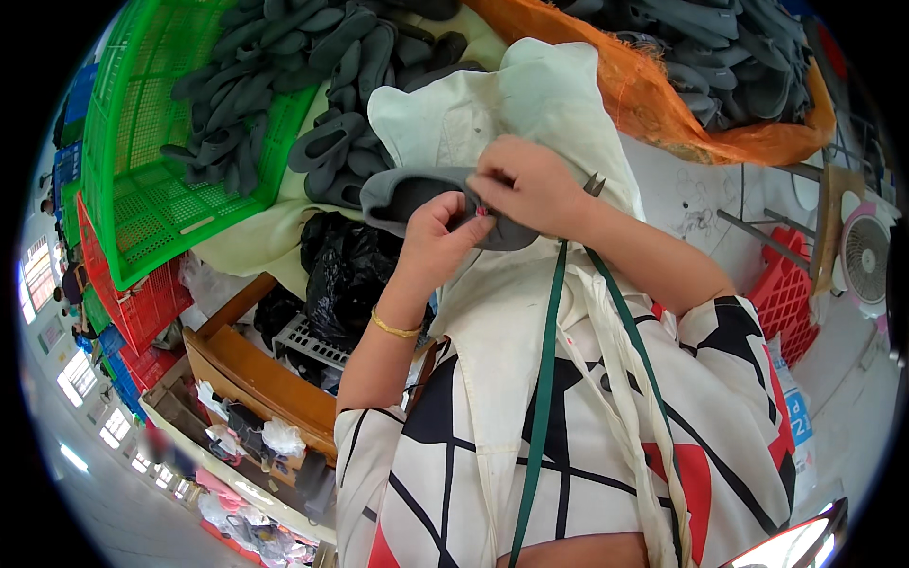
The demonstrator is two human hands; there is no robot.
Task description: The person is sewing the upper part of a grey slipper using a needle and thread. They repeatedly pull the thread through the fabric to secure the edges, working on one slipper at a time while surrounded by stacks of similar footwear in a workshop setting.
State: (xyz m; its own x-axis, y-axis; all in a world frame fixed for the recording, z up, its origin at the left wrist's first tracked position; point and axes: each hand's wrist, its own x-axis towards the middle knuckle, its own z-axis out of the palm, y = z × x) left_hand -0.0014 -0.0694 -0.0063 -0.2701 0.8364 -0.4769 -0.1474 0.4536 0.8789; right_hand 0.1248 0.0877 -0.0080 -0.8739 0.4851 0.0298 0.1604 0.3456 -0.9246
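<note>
Above the middle of the pale cloth [559,95], the left hand [440,232] pinches the grey shoe [393,194] beside its opening, a small red piece [481,211] at its thumb tip, while the right hand [530,185] has its fingers closed on the shoe's upper. Cloth stretches beyond the shoe, leaving room to its far edge, with heaped shoes [331,142] crowding its left edge. Farther out, the green crate [142,123] bounds the left, the orange sack [625,90] the far right corner.

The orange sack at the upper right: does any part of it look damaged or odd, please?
Yes, the orange sack looks frayed at its upper edge, beside the grey shoes: loose fibres stick out there.
</note>
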